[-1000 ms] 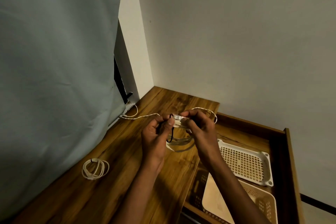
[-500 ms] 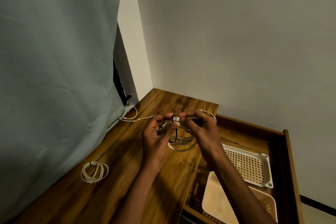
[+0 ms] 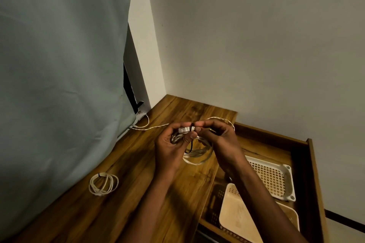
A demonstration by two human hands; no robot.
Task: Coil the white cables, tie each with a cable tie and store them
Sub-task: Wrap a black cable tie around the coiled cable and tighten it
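Wooden table [image 3: 138,213], one tied coil [image 3: 103,184], two hands' fingers [image 3: 194,135] pinching one cable bundle [image 3: 197,154], two baskets [image 3: 270,175].

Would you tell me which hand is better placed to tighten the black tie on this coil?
Probably the right hand: its fingers pinch at the black tie, while the left hand grips the coil.

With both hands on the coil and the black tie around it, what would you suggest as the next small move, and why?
Probably pull the tie's loose tail tight. The black tie already wraps the coil between the left hand and right hand, and its tail dangles free below the grip. The loops hang loose, and the tied coil on the table shows the finished state.
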